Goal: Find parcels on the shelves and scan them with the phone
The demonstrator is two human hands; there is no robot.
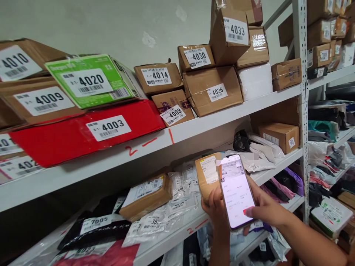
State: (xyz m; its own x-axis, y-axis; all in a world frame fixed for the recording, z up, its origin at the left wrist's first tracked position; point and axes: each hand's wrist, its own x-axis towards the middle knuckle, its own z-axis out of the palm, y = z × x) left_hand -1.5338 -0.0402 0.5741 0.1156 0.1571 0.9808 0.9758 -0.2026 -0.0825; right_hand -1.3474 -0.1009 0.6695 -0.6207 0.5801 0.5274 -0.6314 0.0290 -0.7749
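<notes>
My right hand (262,207) is closed on a smartphone (235,195), its thumb on a red patch low on the lit screen. Behind the phone, my left hand (215,203) grips a small brown cardboard box (204,189) by its lower end; the phone covers part of that hand. A white printed label (210,170) faces me on the box. Both hands are in front of the lower shelf, where another brown box (146,195) and clear plastic parcels (181,181) lie just to the left.
Above, a white shelf (155,147) carries numbered boxes, among them a red box (66,142) and a green box (91,79). Black parcels (91,232) lie lower left. A perforated upright post (303,111) stands at the right, with more loaded shelves beyond it.
</notes>
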